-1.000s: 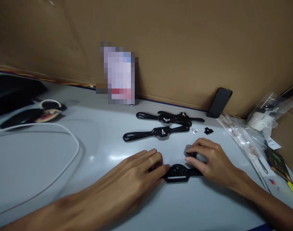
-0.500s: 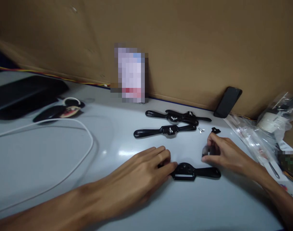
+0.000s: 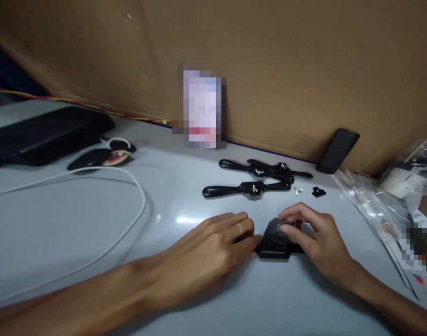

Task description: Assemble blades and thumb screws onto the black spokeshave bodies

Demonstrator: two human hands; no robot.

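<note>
My left hand (image 3: 222,245) is closed around the left handle of a black spokeshave body (image 3: 273,254), which lies on the table with its slotted middle showing. Between thumb and fingers, my right hand (image 3: 320,238) pinches a dark grey spokeshave blade (image 3: 273,228), tilted over the middle of that body. Whether the blade touches it I cannot tell. The body's right handle is mostly covered by my right hand. Beyond my hands lie a silver wing screw (image 3: 298,190) and a small black cap plate (image 3: 318,192).
Farther back lies a spokeshave (image 3: 246,189) with a silver wing screw, and two more overlap behind it. A phone (image 3: 338,150) leans on the cardboard wall (image 3: 287,70). Plastic packets (image 3: 378,210) lie at right; a white cable (image 3: 141,196) and a black object (image 3: 52,135) are at left.
My right hand has moved left with the blade, from beside the spokeshave body to over its middle. My left hand keeps its hold on the handle. The view has shifted slightly.
</note>
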